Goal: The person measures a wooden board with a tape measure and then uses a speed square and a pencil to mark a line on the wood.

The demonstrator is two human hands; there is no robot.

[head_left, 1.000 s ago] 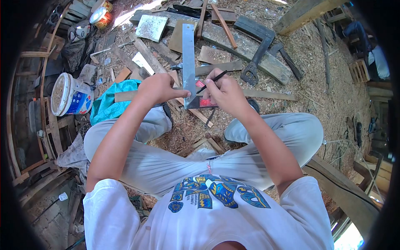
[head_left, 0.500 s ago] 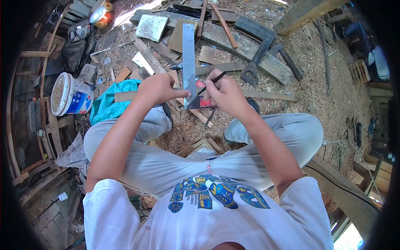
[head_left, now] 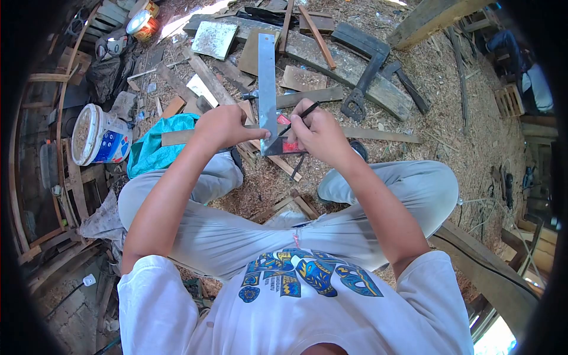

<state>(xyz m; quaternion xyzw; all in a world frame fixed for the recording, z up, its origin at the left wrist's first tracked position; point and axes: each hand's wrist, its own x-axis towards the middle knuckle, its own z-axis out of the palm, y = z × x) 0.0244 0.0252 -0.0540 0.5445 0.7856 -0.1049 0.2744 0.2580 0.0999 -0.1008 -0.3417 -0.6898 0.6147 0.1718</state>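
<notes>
A steel try square (head_left: pixel 267 77) with a black and red stock lies across a thin wooden strip (head_left: pixel 378 135), its blade pointing away from me. My left hand (head_left: pixel 222 127) is closed on the strip and the square, with the thumb pressed on the blade near the corner. In my right hand (head_left: pixel 319 131) a slim black pencil (head_left: pixel 300 117) is pinched, tilted, its tip down by the blade's right edge where it crosses the strip. The underside of the strip and most of my left fingers are hidden.
Beyond my hands lie a thick plank (head_left: pixel 378 89), a dark handsaw (head_left: pixel 358 89), a hammer (head_left: pixel 408 86) and wood offcuts on shavings. At left stand a white bucket (head_left: pixel 89 135) and a teal sack (head_left: pixel 154 145). A person's legs (head_left: pixel 535 86) show at far right.
</notes>
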